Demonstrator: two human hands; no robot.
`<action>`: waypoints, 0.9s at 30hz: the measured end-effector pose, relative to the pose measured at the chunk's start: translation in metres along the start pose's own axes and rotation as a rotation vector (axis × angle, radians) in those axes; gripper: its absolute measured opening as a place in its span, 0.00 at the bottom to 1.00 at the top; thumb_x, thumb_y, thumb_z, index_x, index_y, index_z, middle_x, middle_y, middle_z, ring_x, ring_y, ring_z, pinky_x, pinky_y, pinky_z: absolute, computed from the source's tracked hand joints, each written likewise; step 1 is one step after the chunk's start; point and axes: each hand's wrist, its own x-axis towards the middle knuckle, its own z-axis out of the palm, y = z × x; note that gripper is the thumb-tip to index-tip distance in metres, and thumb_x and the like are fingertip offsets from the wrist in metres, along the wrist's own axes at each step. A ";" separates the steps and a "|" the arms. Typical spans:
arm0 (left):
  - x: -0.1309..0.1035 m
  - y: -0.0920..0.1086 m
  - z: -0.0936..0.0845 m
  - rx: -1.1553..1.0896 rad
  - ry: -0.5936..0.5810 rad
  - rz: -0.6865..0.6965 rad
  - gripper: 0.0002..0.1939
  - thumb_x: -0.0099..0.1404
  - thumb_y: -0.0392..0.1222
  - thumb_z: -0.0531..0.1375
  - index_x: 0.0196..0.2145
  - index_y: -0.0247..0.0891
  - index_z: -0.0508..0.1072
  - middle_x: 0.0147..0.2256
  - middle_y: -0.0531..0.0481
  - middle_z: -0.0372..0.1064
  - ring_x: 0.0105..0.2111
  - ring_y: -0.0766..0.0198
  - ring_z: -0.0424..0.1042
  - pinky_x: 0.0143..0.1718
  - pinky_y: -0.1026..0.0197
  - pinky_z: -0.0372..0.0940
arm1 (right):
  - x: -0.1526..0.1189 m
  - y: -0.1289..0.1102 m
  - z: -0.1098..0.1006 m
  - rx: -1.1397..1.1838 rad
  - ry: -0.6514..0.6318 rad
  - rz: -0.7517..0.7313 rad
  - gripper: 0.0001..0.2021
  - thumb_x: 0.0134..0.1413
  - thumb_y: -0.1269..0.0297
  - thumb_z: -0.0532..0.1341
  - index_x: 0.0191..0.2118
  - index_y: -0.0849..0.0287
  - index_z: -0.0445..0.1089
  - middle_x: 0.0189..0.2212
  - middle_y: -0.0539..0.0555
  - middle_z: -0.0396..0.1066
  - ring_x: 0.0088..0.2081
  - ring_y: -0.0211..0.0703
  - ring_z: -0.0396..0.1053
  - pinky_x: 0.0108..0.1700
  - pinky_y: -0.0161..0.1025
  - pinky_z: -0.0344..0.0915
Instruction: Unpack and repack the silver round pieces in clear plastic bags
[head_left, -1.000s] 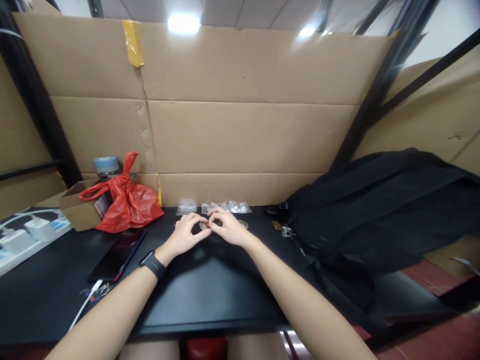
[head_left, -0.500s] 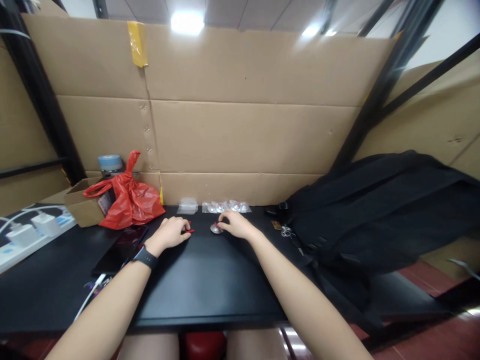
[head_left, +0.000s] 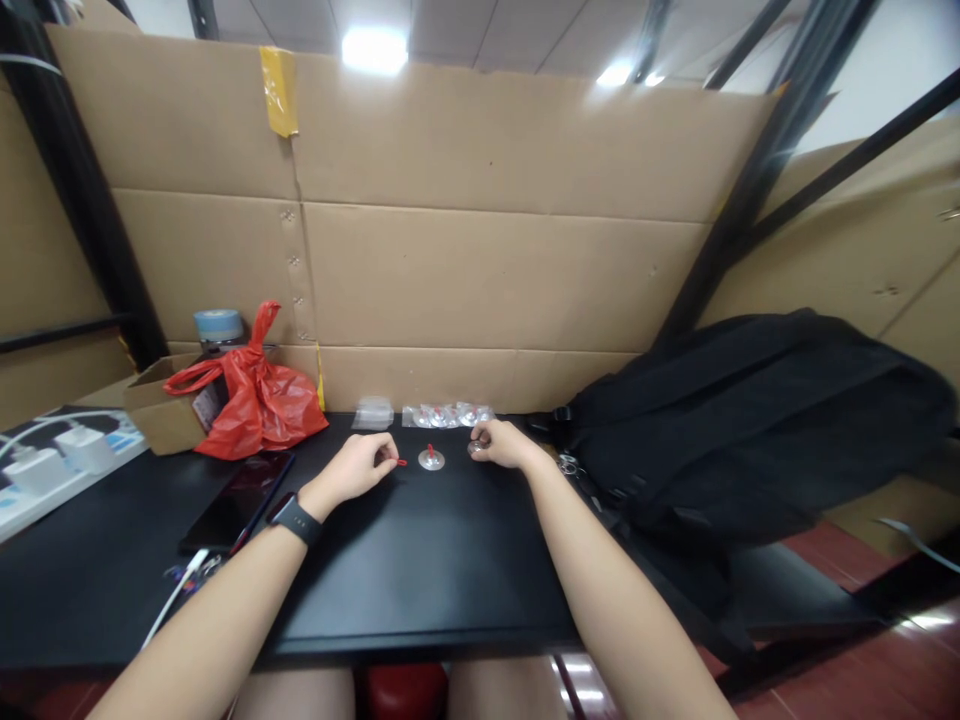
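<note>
A clear suction cup (head_left: 431, 460) with a red tip stands on the black table between my hands, touched by neither. To its left, my left hand (head_left: 367, 466) pinches a small red hook-like piece (head_left: 403, 462) whose end pokes out past the fingertips. Over on the right, my right hand (head_left: 501, 445) has its fingers closed on another clear suction cup (head_left: 475, 450), mostly covered by the fingers. Packed suction cups in clear plastic bags (head_left: 448, 415) lie behind, along the cardboard wall.
Clear plastic bags (head_left: 373, 413) lie at the back. A red plastic bag (head_left: 262, 400), a small cardboard box (head_left: 161, 415), a dark phone (head_left: 238, 500) and a white power strip (head_left: 75, 480) occupy the left. A black backpack (head_left: 757, 430) fills the right side.
My right hand has left the middle suction cup, now standing alone, and moved right onto another. My left hand has shifted slightly right with the red piece.
</note>
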 end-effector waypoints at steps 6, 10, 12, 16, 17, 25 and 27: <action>0.001 0.006 0.000 -0.057 0.094 0.006 0.05 0.61 0.41 0.63 0.29 0.38 0.76 0.29 0.52 0.77 0.29 0.64 0.73 0.33 0.65 0.63 | -0.004 -0.018 -0.007 0.112 0.134 -0.124 0.13 0.45 0.68 0.70 0.39 0.59 0.74 0.36 0.54 0.77 0.36 0.43 0.73 0.42 0.37 0.66; 0.002 0.009 0.001 -0.056 0.180 0.016 0.06 0.65 0.43 0.61 0.35 0.41 0.79 0.35 0.51 0.79 0.34 0.62 0.74 0.39 0.62 0.65 | -0.012 -0.054 -0.001 0.376 0.124 -0.353 0.17 0.48 0.66 0.68 0.46 0.56 0.72 0.43 0.54 0.76 0.41 0.43 0.74 0.42 0.39 0.68; 0.003 0.012 0.001 -0.013 0.214 0.024 0.08 0.67 0.44 0.59 0.36 0.42 0.79 0.36 0.51 0.79 0.36 0.60 0.73 0.41 0.60 0.64 | -0.017 -0.073 0.005 0.487 0.110 -0.425 0.18 0.48 0.64 0.69 0.47 0.56 0.71 0.45 0.55 0.75 0.44 0.44 0.73 0.43 0.40 0.70; 0.004 0.016 0.002 0.004 0.236 0.059 0.09 0.68 0.43 0.57 0.34 0.40 0.75 0.35 0.48 0.76 0.37 0.58 0.72 0.41 0.58 0.64 | -0.025 -0.099 0.019 0.703 0.134 -0.505 0.22 0.46 0.61 0.71 0.48 0.56 0.69 0.46 0.57 0.74 0.48 0.47 0.73 0.47 0.43 0.71; 0.005 0.017 0.003 -0.014 0.246 0.061 0.09 0.69 0.42 0.56 0.34 0.39 0.74 0.36 0.48 0.76 0.38 0.58 0.71 0.41 0.59 0.64 | -0.026 -0.103 0.021 0.742 0.139 -0.518 0.22 0.46 0.61 0.71 0.48 0.56 0.69 0.46 0.57 0.74 0.49 0.47 0.73 0.47 0.43 0.71; 0.006 0.015 0.016 -0.252 0.287 0.002 0.10 0.71 0.43 0.52 0.39 0.38 0.70 0.37 0.47 0.72 0.38 0.60 0.70 0.41 0.61 0.64 | -0.030 -0.114 0.029 0.866 0.176 -0.534 0.23 0.43 0.62 0.73 0.47 0.56 0.69 0.46 0.56 0.75 0.49 0.47 0.74 0.48 0.42 0.70; 0.006 0.016 0.018 -0.260 0.302 -0.003 0.09 0.70 0.44 0.52 0.38 0.38 0.70 0.37 0.48 0.71 0.38 0.61 0.70 0.40 0.62 0.64 | -0.031 -0.115 0.030 0.896 0.199 -0.516 0.24 0.42 0.61 0.73 0.46 0.56 0.69 0.45 0.56 0.75 0.49 0.47 0.74 0.48 0.42 0.70</action>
